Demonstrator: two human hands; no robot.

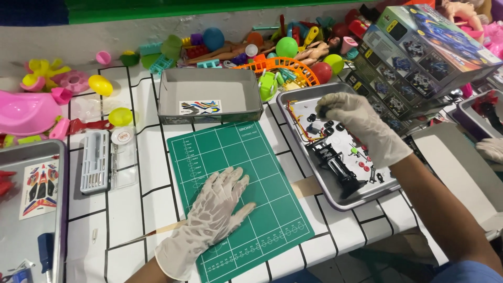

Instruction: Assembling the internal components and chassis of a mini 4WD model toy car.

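Small black wheel (323,111) is what my right hand (361,126) pinches, its grip closed on that part by the fingertips, held just above the far end of the metal tray (335,202), which I take as my landmark. From the head view, the only one I have, I judge that I am at the picking stage: one part is taken out of the tray's lot while my left hand (217,207) lies flat, fingers spread and holding nothing, on the green cutting mat (230,152) to the tray's left. Inside the tray lie more black wheels (330,126), a black toy chassis (335,167) toward its near end, and small red bits (362,166) beside that. As I read it, the coming move calls for a steady pinch and a clean lift clear of the tray's rim, since the loose parts sit close together. Beyond the mat, left of the tray, stands a grey box lid (209,94) with a sticker sheet (199,107) in it; stacked kit boxes (419,52) rise to the tray's right. My gloved fingers cover most of the wheel, so I cannot tell its exact shape. A second tray (31,209) far to the left is cut by the frame, as is a pale gloved hand (491,149) at the right edge, which is not mine.
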